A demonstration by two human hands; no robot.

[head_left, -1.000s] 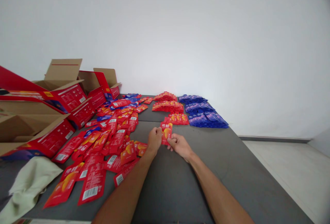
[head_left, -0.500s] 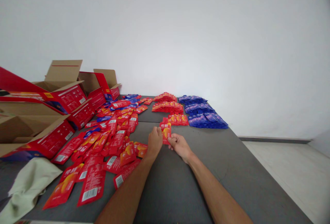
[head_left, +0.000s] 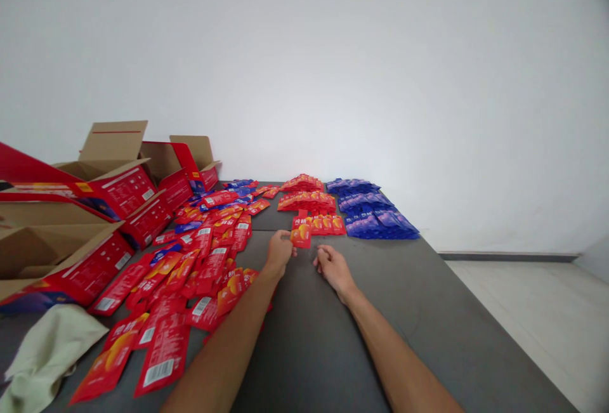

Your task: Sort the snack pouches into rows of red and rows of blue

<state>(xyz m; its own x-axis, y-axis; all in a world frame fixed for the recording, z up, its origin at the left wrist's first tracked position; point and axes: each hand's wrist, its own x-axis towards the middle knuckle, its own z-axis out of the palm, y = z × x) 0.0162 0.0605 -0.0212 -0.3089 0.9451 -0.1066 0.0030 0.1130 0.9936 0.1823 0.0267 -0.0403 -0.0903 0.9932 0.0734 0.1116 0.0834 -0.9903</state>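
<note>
My left hand [head_left: 278,252] is closed on a red sachet [head_left: 301,233], held just in front of a neat row of red sachets [head_left: 321,224]. My right hand [head_left: 333,266] rests beside it on the grey table [head_left: 428,311], fingers loosely curled and holding nothing. Behind the row lie stacked red sachets [head_left: 307,200]. To their right sit rows of blue sachets [head_left: 375,217].
A loose heap of red and blue sachets [head_left: 200,254] covers the table's left half. Open red cardboard boxes [head_left: 109,191] stand at the far left. A pale green cloth [head_left: 42,349] lies at the near left corner. The floor [head_left: 537,311] drops off to the right.
My right hand has let go of the red sachet and drawn back. My left hand has carried the sachet forward towards the row of red ones.
</note>
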